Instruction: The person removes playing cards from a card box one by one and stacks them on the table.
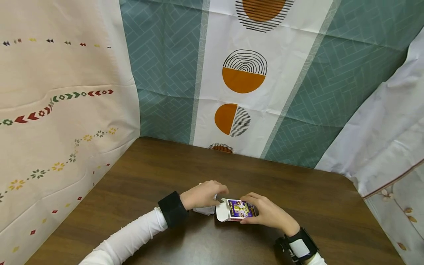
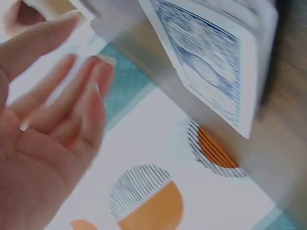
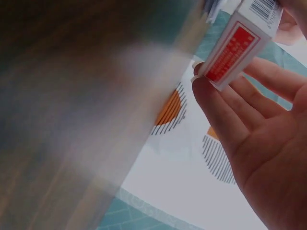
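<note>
My right hand (image 1: 269,212) grips a small playing-card box (image 1: 241,209) by its sides, thumb and fingers at opposite edges. The box has a purple and yellow picture on top, and its white end flap stands open to the left. In the right wrist view, a red panel and a barcode show on the card box (image 3: 235,50). My left hand (image 1: 204,195) hovers by the open end, fingers loosely bent; no object shows between them in the left wrist view. Below it lies a stack of playing cards (image 1: 207,210), partly hidden. Blue-and-white backs mark the cards (image 2: 206,62).
A dark brown wooden table (image 1: 159,162) lies under both hands. Behind it hangs a teal and white curtain (image 1: 165,73) with orange circles. A cream patterned cloth (image 1: 66,73) hangs at the left, and a white cloth (image 1: 391,110) at the right.
</note>
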`<act>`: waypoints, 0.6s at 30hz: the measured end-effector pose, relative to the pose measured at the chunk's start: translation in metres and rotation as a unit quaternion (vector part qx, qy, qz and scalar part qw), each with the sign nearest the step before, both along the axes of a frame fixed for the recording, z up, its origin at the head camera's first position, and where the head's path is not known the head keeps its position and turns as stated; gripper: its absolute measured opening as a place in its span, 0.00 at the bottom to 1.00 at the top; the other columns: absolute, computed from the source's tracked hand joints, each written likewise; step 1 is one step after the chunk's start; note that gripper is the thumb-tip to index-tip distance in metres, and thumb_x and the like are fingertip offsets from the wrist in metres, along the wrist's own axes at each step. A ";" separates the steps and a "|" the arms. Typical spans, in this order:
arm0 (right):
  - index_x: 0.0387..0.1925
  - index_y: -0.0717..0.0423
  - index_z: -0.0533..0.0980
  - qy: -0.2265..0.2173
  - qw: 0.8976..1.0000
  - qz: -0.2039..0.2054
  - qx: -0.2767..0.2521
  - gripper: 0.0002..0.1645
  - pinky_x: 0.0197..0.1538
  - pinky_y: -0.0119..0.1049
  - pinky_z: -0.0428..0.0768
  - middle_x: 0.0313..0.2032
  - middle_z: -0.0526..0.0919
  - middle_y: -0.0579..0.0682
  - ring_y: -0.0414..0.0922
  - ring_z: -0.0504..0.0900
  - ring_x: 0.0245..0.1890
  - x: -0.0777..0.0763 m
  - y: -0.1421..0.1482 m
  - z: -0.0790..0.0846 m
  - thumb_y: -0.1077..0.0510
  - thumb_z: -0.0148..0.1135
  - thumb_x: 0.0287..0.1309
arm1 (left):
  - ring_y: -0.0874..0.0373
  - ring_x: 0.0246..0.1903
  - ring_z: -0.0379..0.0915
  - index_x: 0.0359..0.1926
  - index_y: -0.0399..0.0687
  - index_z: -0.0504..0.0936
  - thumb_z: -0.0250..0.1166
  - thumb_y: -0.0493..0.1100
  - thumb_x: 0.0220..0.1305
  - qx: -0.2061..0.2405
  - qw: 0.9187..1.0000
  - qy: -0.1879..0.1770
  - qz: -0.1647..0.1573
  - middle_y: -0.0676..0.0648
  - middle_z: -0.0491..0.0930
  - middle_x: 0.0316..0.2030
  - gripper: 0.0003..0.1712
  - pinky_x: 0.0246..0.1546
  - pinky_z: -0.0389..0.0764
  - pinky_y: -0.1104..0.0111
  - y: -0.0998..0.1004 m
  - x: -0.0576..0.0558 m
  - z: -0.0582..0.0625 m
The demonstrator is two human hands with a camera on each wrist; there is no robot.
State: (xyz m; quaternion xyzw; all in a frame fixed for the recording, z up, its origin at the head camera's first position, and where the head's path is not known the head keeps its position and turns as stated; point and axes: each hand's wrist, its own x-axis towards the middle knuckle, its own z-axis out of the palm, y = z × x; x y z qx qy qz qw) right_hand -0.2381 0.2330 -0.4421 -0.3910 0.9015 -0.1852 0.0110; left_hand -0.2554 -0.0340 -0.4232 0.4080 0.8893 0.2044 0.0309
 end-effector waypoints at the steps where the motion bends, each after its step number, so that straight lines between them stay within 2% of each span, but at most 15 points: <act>1: 0.57 0.51 0.75 -0.010 1.000 0.007 -0.002 0.38 0.45 0.31 0.78 0.51 0.77 0.44 0.35 0.76 0.44 0.000 0.000 0.001 0.33 0.65 0.51 | 0.59 0.51 0.77 0.55 0.45 0.79 0.69 0.37 0.59 -0.010 1.000 0.008 -0.023 0.49 0.82 0.50 0.21 0.50 0.77 0.71 0.004 0.002 0.001; 3: 0.58 0.52 0.74 -0.026 0.999 0.023 -0.003 0.37 0.48 0.33 0.78 0.53 0.76 0.45 0.36 0.76 0.47 0.001 -0.001 0.004 0.35 0.66 0.52 | 0.61 0.55 0.75 0.58 0.48 0.77 0.66 0.35 0.60 -0.015 0.998 0.009 -0.066 0.51 0.80 0.55 0.24 0.54 0.75 0.72 0.010 0.006 0.000; 5: 0.57 0.51 0.75 -0.038 0.999 0.035 0.000 0.35 0.51 0.36 0.78 0.55 0.75 0.45 0.38 0.76 0.49 0.001 -0.001 0.008 0.37 0.67 0.52 | 0.63 0.58 0.72 0.61 0.51 0.76 0.65 0.34 0.61 -0.010 0.995 -0.011 -0.097 0.52 0.77 0.58 0.26 0.57 0.72 0.74 0.015 0.009 0.001; 7: 0.57 0.51 0.75 -0.047 0.998 0.046 0.006 0.35 0.53 0.38 0.78 0.56 0.73 0.46 0.41 0.76 0.52 0.002 0.001 0.012 0.38 0.68 0.52 | 0.64 0.57 0.72 0.62 0.51 0.75 0.63 0.34 0.61 0.011 0.993 -0.045 -0.111 0.52 0.76 0.59 0.27 0.55 0.73 0.75 0.016 0.011 0.000; 8: 0.58 0.52 0.74 -0.054 0.997 0.052 0.009 0.36 0.54 0.39 0.78 0.57 0.73 0.47 0.42 0.76 0.53 0.003 0.002 0.015 0.39 0.68 0.52 | 0.65 0.55 0.73 0.61 0.51 0.75 0.62 0.34 0.62 0.028 0.991 -0.072 -0.108 0.51 0.76 0.59 0.26 0.53 0.74 0.76 0.016 0.011 -0.001; 11: 0.61 0.52 0.73 -0.061 0.996 0.068 0.011 0.38 0.54 0.39 0.77 0.57 0.72 0.48 0.43 0.75 0.54 0.003 0.005 0.021 0.39 0.67 0.52 | 0.67 0.47 0.77 0.57 0.49 0.78 0.60 0.37 0.66 0.087 0.985 -0.137 -0.065 0.49 0.79 0.54 0.18 0.46 0.75 0.78 0.017 0.012 -0.001; 13: 0.63 0.52 0.71 -0.059 0.995 0.077 0.008 0.40 0.54 0.39 0.77 0.58 0.72 0.49 0.43 0.75 0.54 0.003 0.007 0.023 0.40 0.67 0.52 | 0.65 0.42 0.79 0.52 0.45 0.80 0.60 0.40 0.67 0.129 0.975 -0.178 -0.027 0.47 0.82 0.49 0.13 0.42 0.77 0.77 0.018 0.012 -0.003; 15: 0.65 0.51 0.70 -0.055 0.995 0.081 0.005 0.40 0.55 0.39 0.76 0.58 0.71 0.50 0.44 0.75 0.55 0.003 0.008 0.023 0.42 0.68 0.52 | 0.62 0.39 0.80 0.48 0.43 0.81 0.61 0.41 0.67 0.156 0.963 -0.221 0.009 0.45 0.84 0.44 0.11 0.39 0.79 0.73 0.021 0.013 -0.004; 18: 0.66 0.51 0.68 -0.059 0.995 0.076 0.010 0.42 0.57 0.43 0.75 0.62 0.69 0.55 0.48 0.73 0.58 0.004 0.007 0.022 0.45 0.70 0.51 | 0.58 0.37 0.81 0.46 0.38 0.79 0.64 0.39 0.64 0.191 0.934 -0.297 0.052 0.42 0.84 0.40 0.12 0.37 0.81 0.65 0.024 0.016 -0.005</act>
